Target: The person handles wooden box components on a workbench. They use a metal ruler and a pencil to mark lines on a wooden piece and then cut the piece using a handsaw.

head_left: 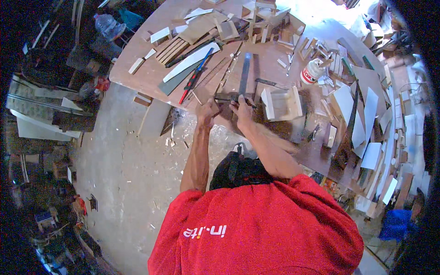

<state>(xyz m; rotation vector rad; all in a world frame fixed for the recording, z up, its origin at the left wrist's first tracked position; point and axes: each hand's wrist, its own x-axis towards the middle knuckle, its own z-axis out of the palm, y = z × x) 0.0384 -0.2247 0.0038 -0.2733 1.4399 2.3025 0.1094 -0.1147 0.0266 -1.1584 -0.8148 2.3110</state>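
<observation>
At the near edge of the workbench (268, 55), my right hand (243, 112) is closed on a metal square with a dark stock; its long blade (244, 75) points away from me. My left hand (207, 112) is closed beside the stock's left end, at a thin piece of wood (198, 97); its exact grip is too blurred to make out. Right of my right hand stands a small open wooden box (282, 104). A red and blue hand tool (195, 78) lies left of the square, near a long white tapered board (190, 63).
Behind the box stands a white bottle with a red label (312, 71). Wood offcuts (270, 23) pile up at the far side, and boards (350, 107) crowd the right. A panel (153, 117) leans below the bench's left edge, above a floor (121, 169) strewn with scraps.
</observation>
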